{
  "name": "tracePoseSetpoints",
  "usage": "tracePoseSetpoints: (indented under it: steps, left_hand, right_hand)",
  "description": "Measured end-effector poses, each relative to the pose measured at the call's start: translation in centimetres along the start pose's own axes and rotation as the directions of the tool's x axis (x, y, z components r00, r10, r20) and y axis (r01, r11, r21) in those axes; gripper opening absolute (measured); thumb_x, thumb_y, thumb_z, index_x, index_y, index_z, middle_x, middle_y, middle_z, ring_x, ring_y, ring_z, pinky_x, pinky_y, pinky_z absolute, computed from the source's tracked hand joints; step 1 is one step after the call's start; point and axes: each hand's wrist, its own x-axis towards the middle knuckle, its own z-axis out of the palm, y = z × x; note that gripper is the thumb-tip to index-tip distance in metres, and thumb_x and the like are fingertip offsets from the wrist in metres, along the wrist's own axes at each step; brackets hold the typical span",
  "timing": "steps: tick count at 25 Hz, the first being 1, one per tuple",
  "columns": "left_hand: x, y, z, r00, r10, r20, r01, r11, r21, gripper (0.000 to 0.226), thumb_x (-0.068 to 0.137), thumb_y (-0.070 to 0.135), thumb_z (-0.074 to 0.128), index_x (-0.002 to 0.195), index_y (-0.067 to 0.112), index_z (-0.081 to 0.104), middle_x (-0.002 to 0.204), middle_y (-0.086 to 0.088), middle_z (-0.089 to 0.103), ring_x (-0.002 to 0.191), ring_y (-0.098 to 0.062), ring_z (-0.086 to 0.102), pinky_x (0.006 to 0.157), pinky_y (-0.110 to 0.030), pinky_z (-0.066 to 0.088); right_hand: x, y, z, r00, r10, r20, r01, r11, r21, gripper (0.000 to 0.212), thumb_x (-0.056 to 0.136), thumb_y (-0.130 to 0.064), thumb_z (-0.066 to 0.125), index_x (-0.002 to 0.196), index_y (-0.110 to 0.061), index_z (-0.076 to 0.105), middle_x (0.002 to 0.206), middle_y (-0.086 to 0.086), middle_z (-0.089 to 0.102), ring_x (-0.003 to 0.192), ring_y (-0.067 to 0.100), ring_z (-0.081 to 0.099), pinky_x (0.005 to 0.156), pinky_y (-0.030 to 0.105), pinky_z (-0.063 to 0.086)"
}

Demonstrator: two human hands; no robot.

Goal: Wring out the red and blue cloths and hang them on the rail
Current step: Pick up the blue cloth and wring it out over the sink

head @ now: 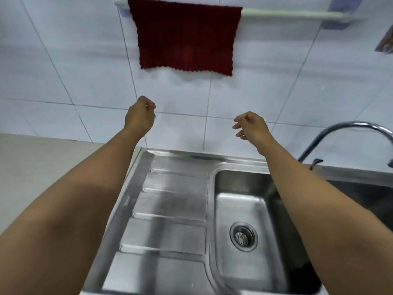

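Forearms, two, bare, enter from the bottom corners and reach up over the sink toward the tiled wall. Left hand: fingers curled into a loose fist, grip closed on nothing, held in the air in front of the wall, below the lower left corner of the red cloth and apart from it. Right hand: fingers loosely bent and slightly spread, grip open and empty, level with the left hand and below the cloth's right side. Sink: stainless steel, basin on the right with a round drain strainer in its floor; a dark shape shows at the basin's lower right edge, too hidden by the right forearm to identify. Draining board: ribbed steel, left of the basin. Counter: pale, left of the sink. Tap: curved chrome spout, right edge of view. Red cloth: dark red, zigzag lower edge, draped flat over the left part of the rail. Rail: white bar mounted on the wall, its right portion bare. Blue cloth: cannot be made out.
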Motion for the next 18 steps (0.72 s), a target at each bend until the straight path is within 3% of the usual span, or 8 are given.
tracePoseSetpoints:
  steps: [5, 11, 12, 15, 18]
  left_hand:
    - [-6.8, -0.6, 4.4, 0.970, -0.041, 0.238, 0.043, 0.999, -0.001, 0.028, 0.098, 0.035, 0.043, 0.109, 0.011, 0.054, 0.105, -0.014, 0.068, 0.091, -0.030, 0.063, 0.087, -0.041, 0.050]
    - [-17.6, -0.3, 12.4, 0.883, -0.032, 0.468, 0.024, 0.999, 0.023, 0.026, 0.098, 0.032, 0.047, 0.102, 0.008, 0.055, 0.108, -0.020, 0.066, 0.099, -0.037, 0.063, 0.089, -0.044, 0.052]
    - [-19.2, -0.1, 13.7, 0.865, -0.031, 0.501, 0.025, 0.999, 0.020, 0.024, 0.098, 0.032, 0.047, 0.100, 0.009, 0.055, 0.107, -0.020, 0.066, 0.099, -0.036, 0.063, 0.090, -0.044, 0.051]
    - [-24.1, 0.8, 17.6, 0.804, -0.065, 0.591, 0.039, 0.998, 0.056, 0.024, 0.098, 0.035, 0.047, 0.098, 0.011, 0.053, 0.107, -0.017, 0.065, 0.097, -0.035, 0.063, 0.090, -0.042, 0.051]
    - [-27.6, 1.4, 21.1, 0.744, -0.100, 0.661, 0.071, 0.995, 0.070, 0.019, 0.097, 0.033, 0.050, 0.095, 0.014, 0.051, 0.108, -0.017, 0.065, 0.101, -0.035, 0.062, 0.087, -0.036, 0.049]
  right_hand:
    - [-5.0, 4.8, -2.5, 0.989, 0.100, 0.107, -0.088, 0.990, -0.111, 0.026, 0.093, -0.028, 0.052, 0.103, -0.006, 0.062, 0.087, 0.000, 0.067, 0.066, 0.019, 0.061, 0.073, 0.033, 0.050]
    - [-11.2, 12.9, -6.3, 0.970, 0.206, 0.128, -0.179, 0.965, -0.193, 0.008, 0.093, -0.020, 0.056, 0.089, -0.013, 0.058, 0.078, 0.001, 0.063, 0.059, 0.011, 0.055, 0.047, 0.015, 0.043]
    - [-12.1, 14.2, -7.3, 0.967, 0.216, 0.133, -0.185, 0.960, -0.212, 0.007, 0.092, -0.019, 0.059, 0.086, -0.015, 0.058, 0.076, -0.001, 0.061, 0.063, 0.011, 0.056, 0.050, 0.014, 0.044]
    - [-14.3, 18.3, -10.8, 0.948, 0.286, 0.140, -0.223, 0.911, -0.348, 0.008, 0.084, -0.022, 0.068, 0.082, -0.019, 0.060, 0.080, -0.004, 0.062, 0.082, 0.016, 0.059, 0.080, 0.029, 0.049]
    - [-15.8, 21.8, -14.4, 0.892, 0.419, 0.167, -0.266, 0.787, -0.556, 0.017, 0.078, -0.020, 0.069, 0.081, -0.028, 0.055, 0.107, 0.004, 0.063, 0.106, 0.025, 0.058, 0.096, 0.038, 0.047]
